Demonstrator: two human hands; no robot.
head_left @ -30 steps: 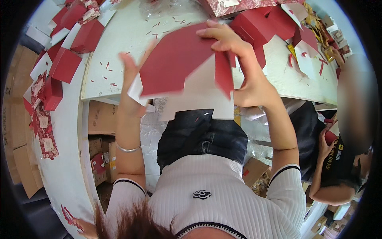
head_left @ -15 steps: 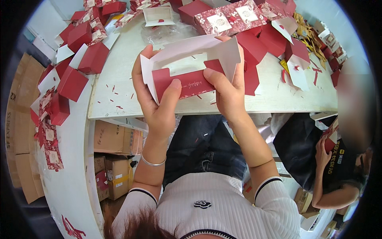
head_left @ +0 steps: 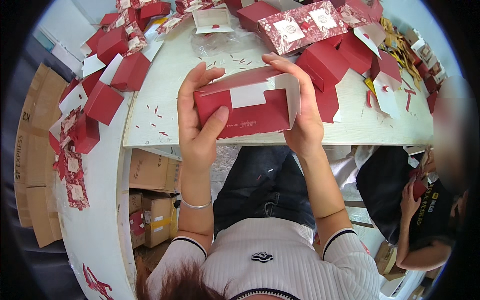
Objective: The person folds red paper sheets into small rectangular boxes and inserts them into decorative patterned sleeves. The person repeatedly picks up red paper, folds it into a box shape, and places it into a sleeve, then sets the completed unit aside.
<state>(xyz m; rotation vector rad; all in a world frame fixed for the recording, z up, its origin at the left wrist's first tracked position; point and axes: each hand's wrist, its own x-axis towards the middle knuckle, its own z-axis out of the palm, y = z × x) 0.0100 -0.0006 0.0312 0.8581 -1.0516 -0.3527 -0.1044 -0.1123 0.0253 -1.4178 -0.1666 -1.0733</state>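
Observation:
Between my two hands, above the front edge of the white table, is a red folding gift box (head_left: pixel 245 112) with a white inside. Two red flaps with a notch between them lie across the side facing me, and white card shows through the notch. My left hand (head_left: pixel 200 120) grips the left end, thumb pressed on the red face and fingers behind. My right hand (head_left: pixel 306 117) wraps the right end, where a pale end flap (head_left: pixel 294 97) stands out; its fingers reach over the far top edge.
Several folded red boxes (head_left: pixel 131 72) sit at the left; more, with a patterned box (head_left: pixel 302 26), lie at the back right. Clear plastic (head_left: pixel 215 42) and red paper shreds (head_left: pixel 156 117) lie on the white table (head_left: pixel 170 100). A co-worker's hand (head_left: pixel 410 197) holds a red item at right.
The box's open side has been folded over, so its hollow inside no longer shows. My right thumb has left the front face and that hand has moved to the right end.

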